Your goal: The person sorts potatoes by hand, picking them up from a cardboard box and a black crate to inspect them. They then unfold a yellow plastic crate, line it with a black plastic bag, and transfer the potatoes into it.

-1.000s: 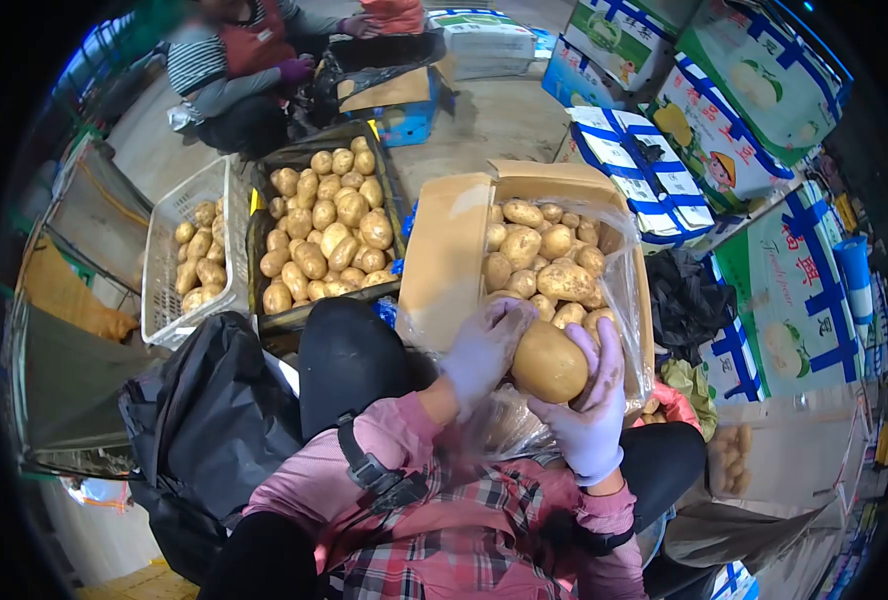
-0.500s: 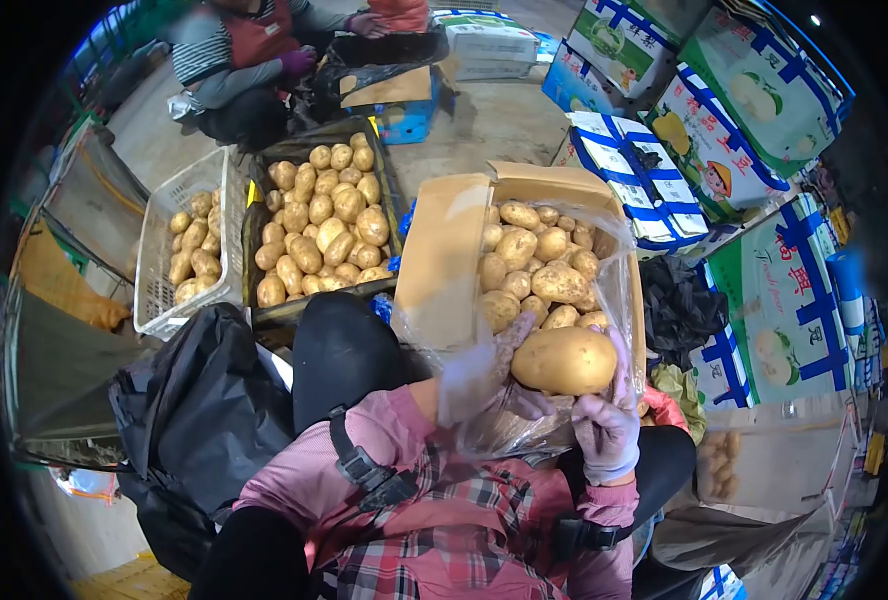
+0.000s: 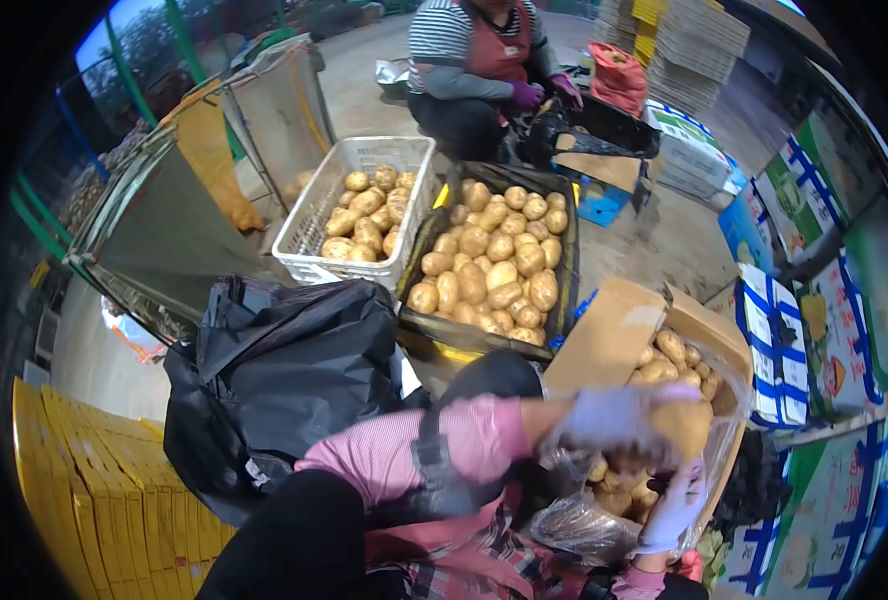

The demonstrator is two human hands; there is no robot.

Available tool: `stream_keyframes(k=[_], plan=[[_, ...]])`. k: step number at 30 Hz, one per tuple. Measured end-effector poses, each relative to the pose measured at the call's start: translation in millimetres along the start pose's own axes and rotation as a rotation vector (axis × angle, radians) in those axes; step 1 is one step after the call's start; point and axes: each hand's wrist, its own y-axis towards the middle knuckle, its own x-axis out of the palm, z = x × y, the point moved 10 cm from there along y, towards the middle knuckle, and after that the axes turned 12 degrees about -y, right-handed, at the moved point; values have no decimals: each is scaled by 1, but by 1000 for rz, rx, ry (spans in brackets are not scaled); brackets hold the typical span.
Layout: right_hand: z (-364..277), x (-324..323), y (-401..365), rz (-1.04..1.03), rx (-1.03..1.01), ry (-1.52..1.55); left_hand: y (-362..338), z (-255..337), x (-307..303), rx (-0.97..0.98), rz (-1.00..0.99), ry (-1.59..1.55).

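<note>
Blurred by motion, my left hand (image 3: 604,422) in its pale purple glove wraps over a large potato (image 3: 683,430) above the open cardboard box (image 3: 604,335). My gloved right hand (image 3: 672,508) is just below that potato, thumb and fingers apart, fingertips close to its underside. Inside the box, smaller potatoes (image 3: 656,371) lie in a clear plastic liner (image 3: 589,535), which is crumpled over the near side. Both hands partly cover the contents.
Left of the box stands a dark-lined crate of potatoes (image 3: 504,262), then a white plastic basket (image 3: 309,262) with more. A black bag (image 3: 284,370) lies beside my leg. Printed cartons (image 3: 774,345) are at right, yellow crates (image 3: 124,490) at lower left. Another person (image 3: 474,70) crouches ahead.
The view has swung left, so the box now appears farther right. My left hand has shifted over the top of the large potato, and my right hand's fingers have spread below it.
</note>
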Motion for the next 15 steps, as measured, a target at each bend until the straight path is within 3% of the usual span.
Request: stream_keyframes(k=[1,3,5,7,9,11,12,13,14,15], plan=[[0,13,-2,-60,-9,-82,-8,23,-16,-61,28,-34],[24,24,-7,-68,-52,-283,4,42,-90,96,165,-20],[21,35,-22,13,-377,-688,28,18,-203,127,364,-145],[11,57,-39,55,-617,-999,-17,9,-256,-17,649,-264],[28,69,-33,2,-571,-1040,-46,-17,-315,-22,819,-262],[1,81,-34,-112,-516,-1076,-54,-34,-380,98,849,106],[8,81,-31,-145,-431,-1058,-59,-41,-408,95,892,189],[14,78,-32,-96,-486,-1051,-59,-46,-435,86,950,240],[27,72,-36,-75,-514,-1061,-71,-61,-446,-49,1124,-221],[33,70,-35,-55,-543,-1070,-69,-55,-468,-45,1158,-154]])
